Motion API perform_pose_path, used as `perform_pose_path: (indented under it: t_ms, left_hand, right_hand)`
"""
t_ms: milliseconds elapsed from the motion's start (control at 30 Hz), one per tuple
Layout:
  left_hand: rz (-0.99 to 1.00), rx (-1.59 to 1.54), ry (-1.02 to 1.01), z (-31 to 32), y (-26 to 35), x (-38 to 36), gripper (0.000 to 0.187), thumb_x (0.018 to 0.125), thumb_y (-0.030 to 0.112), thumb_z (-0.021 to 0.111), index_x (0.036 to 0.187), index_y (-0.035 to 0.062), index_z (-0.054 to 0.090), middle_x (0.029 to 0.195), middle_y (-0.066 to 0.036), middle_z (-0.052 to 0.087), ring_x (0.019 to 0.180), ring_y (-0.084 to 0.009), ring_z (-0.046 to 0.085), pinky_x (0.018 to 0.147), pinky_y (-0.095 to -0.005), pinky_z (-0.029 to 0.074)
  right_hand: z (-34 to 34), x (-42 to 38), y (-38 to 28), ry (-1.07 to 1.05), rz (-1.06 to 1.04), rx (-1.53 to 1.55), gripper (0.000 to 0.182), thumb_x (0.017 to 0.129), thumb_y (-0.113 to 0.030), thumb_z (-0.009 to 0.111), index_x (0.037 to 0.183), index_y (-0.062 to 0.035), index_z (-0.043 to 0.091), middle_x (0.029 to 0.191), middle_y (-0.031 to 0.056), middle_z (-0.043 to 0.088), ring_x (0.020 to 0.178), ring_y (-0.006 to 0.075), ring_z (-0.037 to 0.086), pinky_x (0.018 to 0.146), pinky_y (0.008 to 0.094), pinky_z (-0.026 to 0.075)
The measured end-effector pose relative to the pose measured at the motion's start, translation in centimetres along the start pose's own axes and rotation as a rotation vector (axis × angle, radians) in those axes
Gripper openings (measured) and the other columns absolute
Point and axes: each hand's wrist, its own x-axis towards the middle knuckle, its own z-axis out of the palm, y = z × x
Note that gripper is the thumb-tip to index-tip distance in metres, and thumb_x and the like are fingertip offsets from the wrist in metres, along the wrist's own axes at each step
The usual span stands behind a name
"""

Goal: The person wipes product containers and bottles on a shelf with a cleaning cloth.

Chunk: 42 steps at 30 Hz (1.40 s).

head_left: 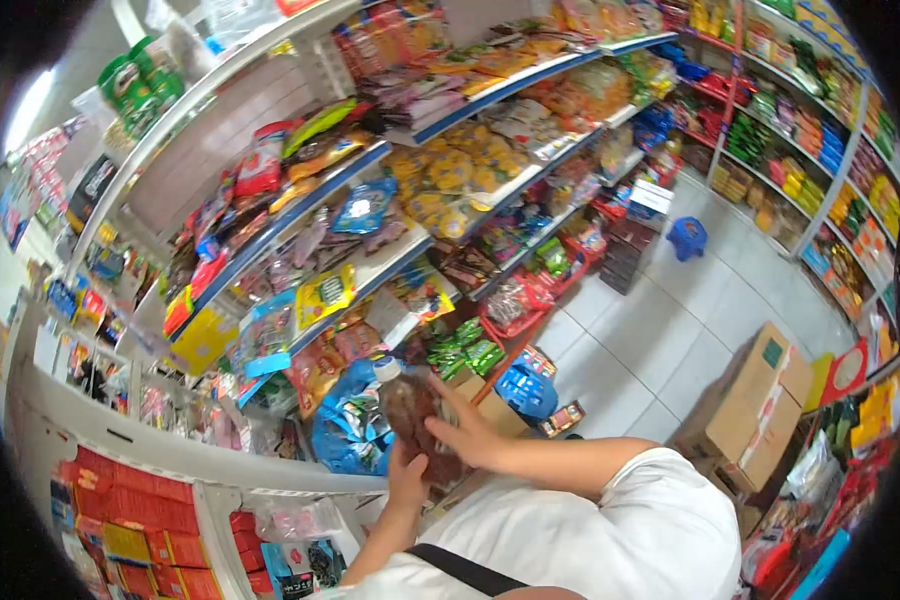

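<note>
A clear plastic packet of dark brown snacks (415, 420) stands upright between both hands, in front of the lower shelves. It looks light and crinkly, soft to the squeeze, probably slippery film, best gripped by its side edges or the sealed top. The left hand (406, 482) grips its lower edge from below, fingers closed on it; the right hand (467, 432) lies flat against its right face, fingers spread. Just behind sits a blue glossy bag (345, 425) at the low shelf edge. Further off, a brown cardboard box (760, 405) rests on the white tiled floor (650, 340), and a small blue plastic stool (687, 237) stands well down the aisle.
</note>
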Motion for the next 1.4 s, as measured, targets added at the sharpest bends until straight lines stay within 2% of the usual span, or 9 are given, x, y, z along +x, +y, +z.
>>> perform_pose_path:
  t_ms: [167, 300, 567, 733, 867, 933, 1100, 1233, 1400]
  left_hand:
    - [-0.113, -0.266, -0.096, 7.7, -4.5, 5.1, 0.063, 0.079, 0.010, 0.049, 0.135, 0.0084, 0.019, 0.132, -0.010, 0.034, 0.121, -0.0239, 0.035, 0.101, -0.0366, 0.030]
    - [0.024, -0.055, -0.074, 15.4, -6.6, 9.4, 0.061, 0.079, 0.002, 0.047, 0.133, 0.0094, 0.020, 0.127, -0.011, 0.037, 0.114, -0.0241, 0.042, 0.095, -0.0364, 0.036]
    - [-0.006, -0.055, -0.264, 30.9, -11.5, 15.7, 0.050, 0.082, 0.010, 0.050, 0.127, 0.0051, 0.029, 0.120, -0.011, 0.043, 0.108, -0.0224, 0.045, 0.092, -0.0358, 0.038]
    - [-0.321, 0.134, -0.550, 36.7, -15.8, 15.5, 0.041, 0.086, 0.022, 0.049, 0.122, 0.0037, 0.039, 0.110, -0.007, 0.049, 0.099, -0.0147, 0.047, 0.086, -0.0290, 0.039]
    - [-0.673, 0.093, -0.678, 39.1, -18.5, 15.6, 0.039, 0.087, 0.021, 0.047, 0.122, 0.0044, 0.040, 0.107, -0.006, 0.051, 0.096, -0.0127, 0.048, 0.084, -0.0273, 0.040]
    - [-0.735, 0.049, -0.686, 39.8, -19.5, 16.3, 0.039, 0.087, 0.021, 0.046, 0.122, 0.0045, 0.040, 0.106, -0.006, 0.051, 0.095, -0.0126, 0.048, 0.083, -0.0271, 0.040]
    - [-0.511, -0.097, -0.680, 44.4, -20.3, 21.8, 0.042, 0.087, 0.020, 0.044, 0.125, 0.0042, 0.035, 0.109, -0.007, 0.050, 0.099, -0.0152, 0.049, 0.086, -0.0303, 0.040]
    - [-0.216, -0.128, -0.738, 48.5, -20.4, 28.7, 0.053, 0.082, 0.024, 0.053, 0.125, 0.0040, 0.031, 0.113, -0.009, 0.047, 0.100, -0.0181, 0.048, 0.087, -0.0322, 0.040]
    - [0.015, -0.232, -0.651, 53.5, -22.7, 33.8, 0.068, 0.074, 0.022, 0.062, 0.128, 0.0046, 0.024, 0.117, -0.011, 0.043, 0.106, -0.0218, 0.046, 0.089, -0.0355, 0.039]
  right_hand:
    - [-8.6, 0.3, -0.5, 0.126, -0.080, -0.191, 0.063, 0.083, -0.027, 0.055, 0.133, -0.0022, 0.027, 0.132, 0.0199, 0.034, 0.124, 0.0300, 0.031, 0.102, 0.0350, 0.024]
    - [-15.2, -2.3, -1.0, 0.188, -0.127, -0.405, 0.065, 0.082, -0.032, 0.055, 0.132, -0.0006, 0.028, 0.131, 0.0223, 0.035, 0.122, 0.0329, 0.034, 0.100, 0.0367, 0.028]
    - [-29.7, -6.5, -1.8, 0.496, -0.046, -0.384, 0.056, 0.082, -0.028, 0.057, 0.127, 0.0000, 0.038, 0.125, 0.0216, 0.043, 0.117, 0.0325, 0.040, 0.098, 0.0364, 0.031]
    - [-37.0, -7.8, -1.5, 0.897, -0.010, -0.275, 0.049, 0.085, -0.024, 0.055, 0.125, -0.0001, 0.040, 0.125, 0.0192, 0.044, 0.119, 0.0290, 0.039, 0.099, 0.0356, 0.028]
    - [-42.2, -7.7, -4.0, 1.084, -0.055, 0.022, 0.045, 0.087, -0.018, 0.053, 0.127, -0.0025, 0.039, 0.111, 0.0099, 0.052, 0.095, 0.0144, 0.051, 0.083, 0.0278, 0.041]
    - [-43.6, -7.5, -4.8, 1.068, -0.002, 0.115, 0.045, 0.088, -0.016, 0.049, 0.128, -0.0010, 0.036, 0.119, 0.0094, 0.047, 0.104, 0.0142, 0.046, 0.089, 0.0271, 0.037]
    - [-44.6, -6.6, -3.0, 0.962, 0.046, 0.073, 0.048, 0.087, -0.014, 0.049, 0.130, 0.0005, 0.032, 0.124, 0.0098, 0.044, 0.112, 0.0154, 0.042, 0.095, 0.0284, 0.032]
    - [-46.9, -4.5, -3.1, 0.888, 0.050, -0.560, 0.056, 0.081, -0.021, 0.058, 0.127, 0.0028, 0.036, 0.117, 0.0170, 0.048, 0.106, 0.0235, 0.047, 0.093, 0.0333, 0.034]
    - [-55.4, 0.6, 0.2, 0.951, 0.015, 0.235, 0.045, 0.087, -0.027, 0.051, 0.121, 0.0013, 0.043, 0.113, 0.0142, 0.052, 0.103, 0.0246, 0.051, 0.089, 0.0316, 0.039]
